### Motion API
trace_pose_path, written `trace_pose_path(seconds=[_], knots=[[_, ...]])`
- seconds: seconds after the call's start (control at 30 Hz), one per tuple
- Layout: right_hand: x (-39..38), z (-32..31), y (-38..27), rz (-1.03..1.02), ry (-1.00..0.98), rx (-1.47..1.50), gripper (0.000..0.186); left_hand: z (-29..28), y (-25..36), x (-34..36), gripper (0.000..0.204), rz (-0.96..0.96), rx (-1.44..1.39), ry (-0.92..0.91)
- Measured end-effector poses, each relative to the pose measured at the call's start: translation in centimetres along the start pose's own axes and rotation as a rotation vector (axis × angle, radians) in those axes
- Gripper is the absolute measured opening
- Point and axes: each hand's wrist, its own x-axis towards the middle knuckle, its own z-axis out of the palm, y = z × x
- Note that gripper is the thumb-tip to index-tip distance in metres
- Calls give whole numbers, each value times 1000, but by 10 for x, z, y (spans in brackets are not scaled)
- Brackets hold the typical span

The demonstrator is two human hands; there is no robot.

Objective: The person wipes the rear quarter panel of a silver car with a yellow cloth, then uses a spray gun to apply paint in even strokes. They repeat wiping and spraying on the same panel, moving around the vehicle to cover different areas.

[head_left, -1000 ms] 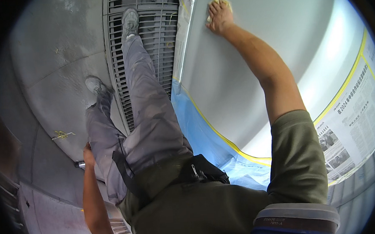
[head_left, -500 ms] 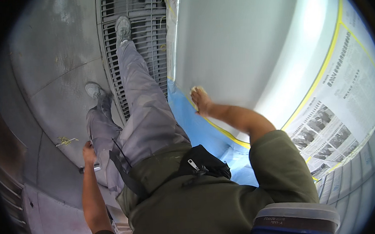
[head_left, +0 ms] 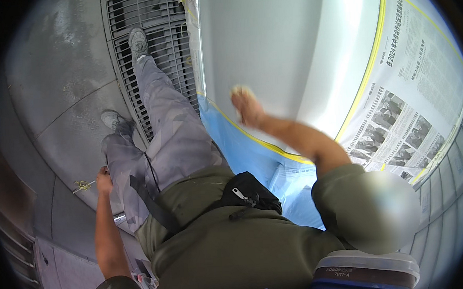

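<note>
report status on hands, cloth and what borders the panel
Right hand holding pale yellow cloth at grey panel, contact blurred. Left hand low beside trouser leg, grip unclear. Yellow tape, blue sheeting along panel edge.

A smooth, pale grey curved panel (head_left: 256, 31) fills the far right middle, the bare right hand (head_left: 249, 109) over its near left part. Translucent blue plastic sheeting (head_left: 237, 152) borders its near left edge, white printed newspaper sheets (head_left: 424, 87) its right. Left of it runs a slatted grey metal grate (head_left: 169, 63), then flat grey floor (head_left: 62, 65), with tangled yellow string (head_left: 82, 186) just left of the bare left hand (head_left: 104, 182).
</note>
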Motion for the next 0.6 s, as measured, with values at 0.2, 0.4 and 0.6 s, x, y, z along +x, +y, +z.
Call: trace_pose_path(seconds=[0.2,0.4,0.6], knots=[[-44,11,-10,-127,16,-16,72,24,-21,8,26,-24,26,30],[-1,-100,217,405,442,-97,67,35,-29,26,29,-13,-201,63],[-63,-52,86,429,263,106,77,11,-8,39,31,72,84,64]])
